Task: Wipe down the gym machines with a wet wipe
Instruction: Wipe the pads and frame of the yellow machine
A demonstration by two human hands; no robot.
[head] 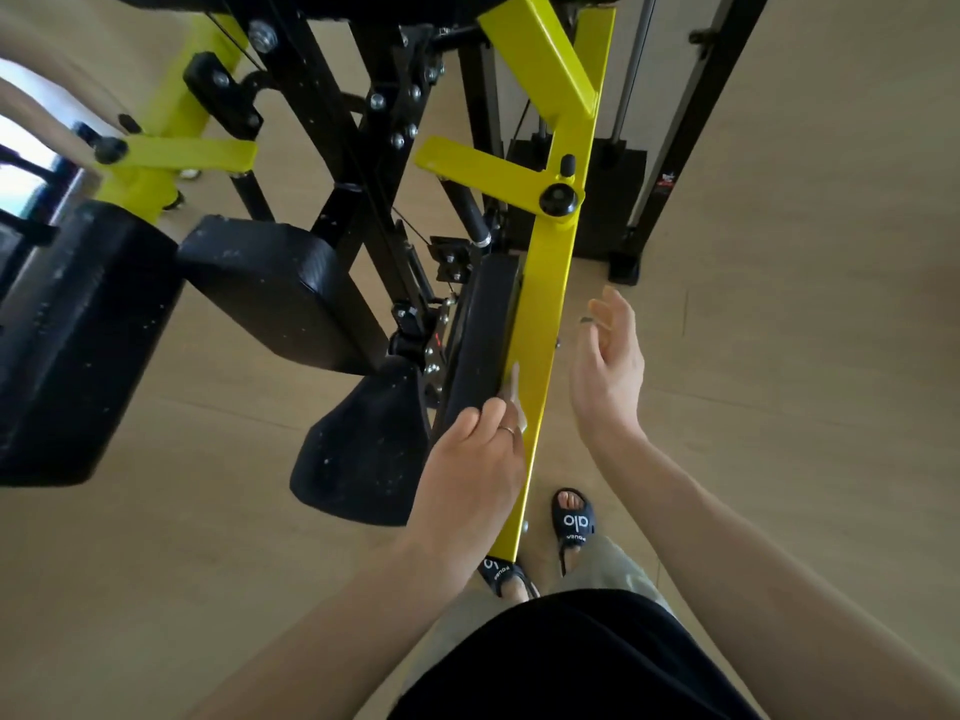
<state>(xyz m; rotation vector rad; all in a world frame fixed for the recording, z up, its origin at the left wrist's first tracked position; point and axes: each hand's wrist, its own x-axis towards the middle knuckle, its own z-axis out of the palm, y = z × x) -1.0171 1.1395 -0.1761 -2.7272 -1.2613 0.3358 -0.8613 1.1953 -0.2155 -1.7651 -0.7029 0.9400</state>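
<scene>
The fingers of the left hand curl around a pale wet wipe and press it to the inner face of a long yellow arm of the gym machine, right where that bar meets a narrow black pad bolted along its left side. A strip of the wipe sticks up past the fingertips, lying against the seam between pad and bar. A thin ring shows on one finger of this hand.

The right hand floats just to the right of the same yellow bar, not touching it, palm turned inward, fingers loosely spread and holding nothing; a dark ring sits on one finger.

Further out, the yellow bar runs up to a black knob, where a shorter yellow piece branches off to the left. Left of the narrow pad hang three more black cushions: a wedge-shaped one nearest the hand, a blocky one above it, and a large one at the frame's left edge, all flecked with pale specks. Black frame tubes with bolts rise behind them, and a second yellow arm stands on the far left.

Below, the person's feet in black slide sandals stand on a light wooden floor, one on each side of the bar's lower end.
</scene>
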